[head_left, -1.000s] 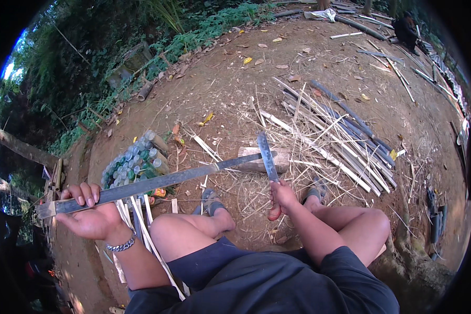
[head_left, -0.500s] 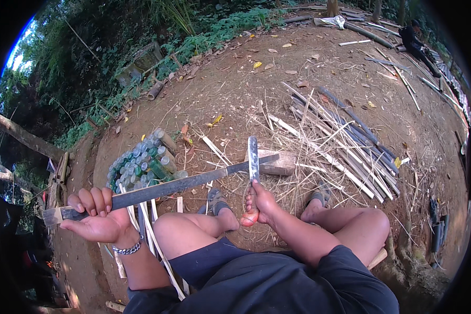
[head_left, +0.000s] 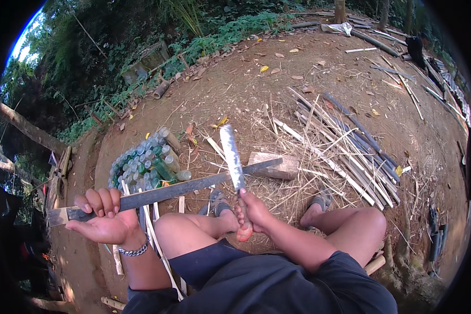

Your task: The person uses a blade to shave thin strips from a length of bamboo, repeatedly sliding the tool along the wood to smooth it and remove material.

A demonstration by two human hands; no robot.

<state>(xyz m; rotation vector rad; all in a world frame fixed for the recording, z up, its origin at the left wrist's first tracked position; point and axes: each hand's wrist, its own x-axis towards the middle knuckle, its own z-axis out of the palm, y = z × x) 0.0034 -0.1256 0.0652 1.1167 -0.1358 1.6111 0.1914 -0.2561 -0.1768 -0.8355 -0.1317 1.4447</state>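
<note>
My left hand, with a chain bracelet at the wrist, is closed on one end of a long dark bamboo strip. The strip slants across in front of my knees, its far end over a short wooden block. A machete is gripped in my right hand; a reddish butt shows below the fist. Its blade points up and away, tilted left, and crosses the strip near the strip's right part. Whether the edge touches the strip I cannot tell.
Bottles in clear and green lie heaped at left. Split bamboo strips are piled at right on the dirt. Pale strips lean by my left leg. Far right, a person in dark clothes is near more poles.
The machete has moved left along the bamboo strip, its blade now tilting further left. My left hand keeps its hold, and the whole view has shifted slightly.
</note>
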